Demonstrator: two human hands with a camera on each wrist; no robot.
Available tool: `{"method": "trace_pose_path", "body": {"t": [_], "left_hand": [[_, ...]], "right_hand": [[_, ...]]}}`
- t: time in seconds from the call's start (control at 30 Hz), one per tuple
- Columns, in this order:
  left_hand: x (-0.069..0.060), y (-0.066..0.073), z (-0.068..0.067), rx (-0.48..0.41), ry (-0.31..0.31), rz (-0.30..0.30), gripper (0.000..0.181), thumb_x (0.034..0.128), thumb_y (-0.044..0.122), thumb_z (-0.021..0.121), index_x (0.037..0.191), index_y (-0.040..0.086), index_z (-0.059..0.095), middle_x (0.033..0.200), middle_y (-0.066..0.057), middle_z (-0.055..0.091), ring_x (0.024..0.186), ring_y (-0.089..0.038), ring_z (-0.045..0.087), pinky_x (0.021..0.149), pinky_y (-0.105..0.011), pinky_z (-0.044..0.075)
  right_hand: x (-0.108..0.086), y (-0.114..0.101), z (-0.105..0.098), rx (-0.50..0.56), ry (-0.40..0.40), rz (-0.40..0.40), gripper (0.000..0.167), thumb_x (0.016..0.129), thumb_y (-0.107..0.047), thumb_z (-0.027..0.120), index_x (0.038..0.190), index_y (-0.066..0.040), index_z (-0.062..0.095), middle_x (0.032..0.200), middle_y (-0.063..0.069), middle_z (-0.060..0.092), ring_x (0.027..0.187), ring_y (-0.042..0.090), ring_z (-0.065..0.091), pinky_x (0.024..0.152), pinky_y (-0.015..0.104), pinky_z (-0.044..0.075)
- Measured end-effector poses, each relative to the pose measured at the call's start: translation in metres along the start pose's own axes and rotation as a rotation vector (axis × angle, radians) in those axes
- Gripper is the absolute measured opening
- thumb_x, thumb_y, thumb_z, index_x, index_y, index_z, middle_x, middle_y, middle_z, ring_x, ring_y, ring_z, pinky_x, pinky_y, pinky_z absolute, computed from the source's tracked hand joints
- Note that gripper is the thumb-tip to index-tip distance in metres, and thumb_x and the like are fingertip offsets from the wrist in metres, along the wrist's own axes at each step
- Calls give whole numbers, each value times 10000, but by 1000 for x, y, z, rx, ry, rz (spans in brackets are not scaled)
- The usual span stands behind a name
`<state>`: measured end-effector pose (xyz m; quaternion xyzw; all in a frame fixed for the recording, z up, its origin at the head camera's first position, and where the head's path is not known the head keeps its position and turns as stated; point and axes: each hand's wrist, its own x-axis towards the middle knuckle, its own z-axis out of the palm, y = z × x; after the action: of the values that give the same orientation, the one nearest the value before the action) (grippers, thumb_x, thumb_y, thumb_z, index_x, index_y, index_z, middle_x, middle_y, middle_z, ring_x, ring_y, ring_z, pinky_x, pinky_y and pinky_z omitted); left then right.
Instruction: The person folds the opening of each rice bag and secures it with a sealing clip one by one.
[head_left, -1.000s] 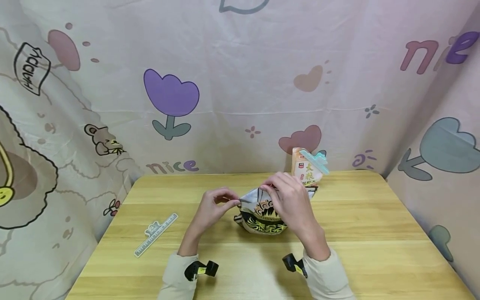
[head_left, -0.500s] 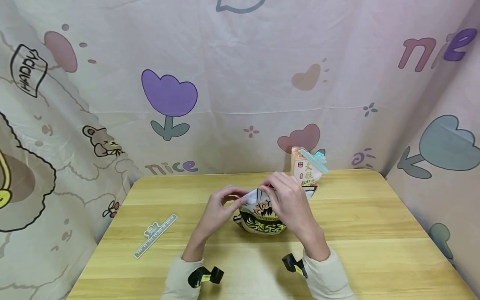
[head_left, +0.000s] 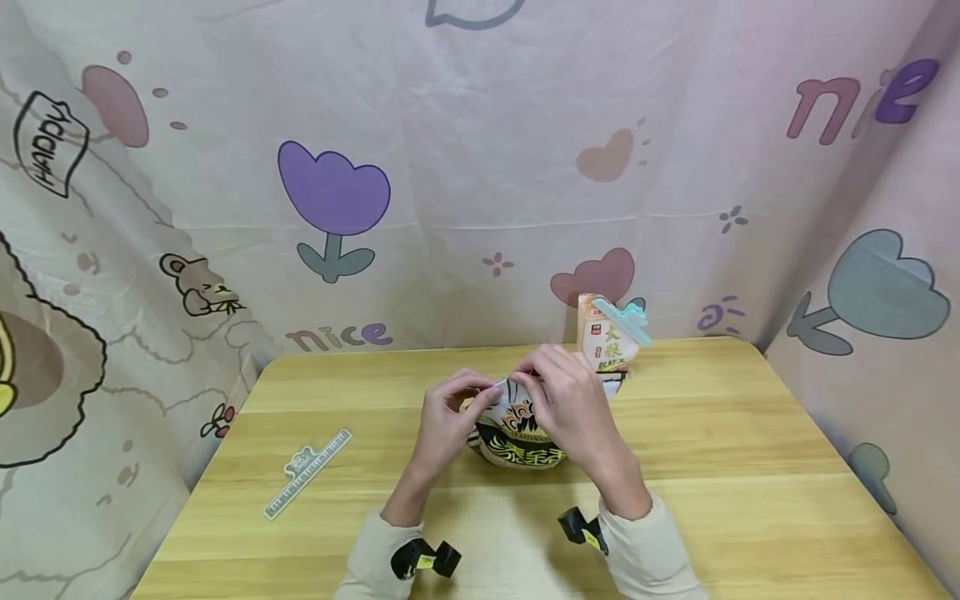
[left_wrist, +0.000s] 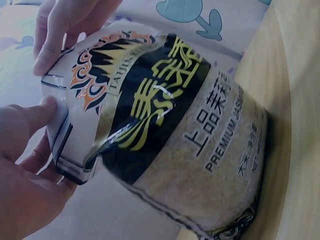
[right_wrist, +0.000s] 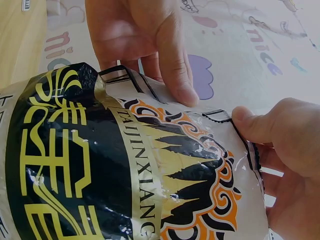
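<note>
A clear-and-black bag of jasmine rice (head_left: 521,437) stands on the table in front of me, its white top drawn up between both hands. My left hand (head_left: 446,421) pinches the left end of the top edge between thumb and fingers, and the corner there looks folded over in the left wrist view. Farther right along the same edge, my right hand (head_left: 573,404) pinches the film, thumb on the near face in the right wrist view. Rice grains (left_wrist: 215,180) show through the lower bag. The bag's right top corner sticks out behind the right hand.
Behind the bag stands an orange-and-white package (head_left: 603,342) with a turquoise clip (head_left: 624,318) across its top. A pale ruler-marked strip with a cartoon-shaped tab (head_left: 307,473) lies at the left of the wooden table (head_left: 720,433). Printed cloth (head_left: 465,167) hangs behind.
My left hand has moved right along the bag's top edge, closer to the right hand, and now covers the left corner. The right hand keeps its hold in nearly the same place.
</note>
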<state>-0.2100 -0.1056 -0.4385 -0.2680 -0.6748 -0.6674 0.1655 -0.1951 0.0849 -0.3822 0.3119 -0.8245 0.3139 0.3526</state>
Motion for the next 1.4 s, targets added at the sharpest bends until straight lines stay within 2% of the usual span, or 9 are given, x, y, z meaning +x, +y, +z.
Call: {"method": "trace_pose_path", "body": {"t": [0.23,0.43,0.63,0.77,0.93,1.23,1.4], "left_hand": [[0,-2,-7,24,-16,-12,82,899,-51,743,981,-50,749,920,-161,685,864,-173,657,784,-247,585],[0,-4,-18,44,-62,-36,97,893,-45,749,990,-52,750,950,-157,695,859,-201,678,773,-273,609],[1,-6,-24,58,-96,-2,133,874,-106,735,1003,-76,742,948,-190,693,867,-161,669,811,-302,614],[1,-6,-25,69,-111,23,157,877,-132,717,1017,-65,741,974,-180,698,874,-229,680,799,-325,619],[0,-3,-27,100,-113,22,167,883,-102,729,1035,-38,749,992,-136,705,874,-309,686,794,-342,622],[0,-1,-28,131,-110,-4,178,875,-93,740,1039,-26,755,1007,-118,712,914,-316,698,838,-388,615],[0,0,-28,162,-102,-7,193,851,-131,741,1027,-49,748,1008,-146,716,902,-326,699,835,-369,615]], "right_hand": [[-1,0,0,-2,1,4,80,907,-85,782,918,-105,706,877,-21,689,773,120,600,739,339,455],[0,1,0,-18,11,-15,91,896,-84,794,918,-100,707,869,-15,690,764,125,602,722,343,460],[-1,1,-1,-35,-2,-9,56,920,-99,763,936,-86,711,888,5,707,829,166,654,801,387,471],[-1,-1,-1,-53,-13,-13,51,939,-121,743,935,-85,708,899,5,702,843,175,655,783,366,471],[0,-4,-1,-96,-10,-13,53,926,-115,761,939,-106,710,910,-9,682,835,182,612,718,335,440],[-1,-5,-1,-145,1,-2,64,916,-149,761,934,-107,717,909,-16,648,828,191,549,678,319,416],[0,-7,0,-148,8,2,66,919,-149,755,933,-104,709,900,-14,635,814,192,532,659,306,387]]}}
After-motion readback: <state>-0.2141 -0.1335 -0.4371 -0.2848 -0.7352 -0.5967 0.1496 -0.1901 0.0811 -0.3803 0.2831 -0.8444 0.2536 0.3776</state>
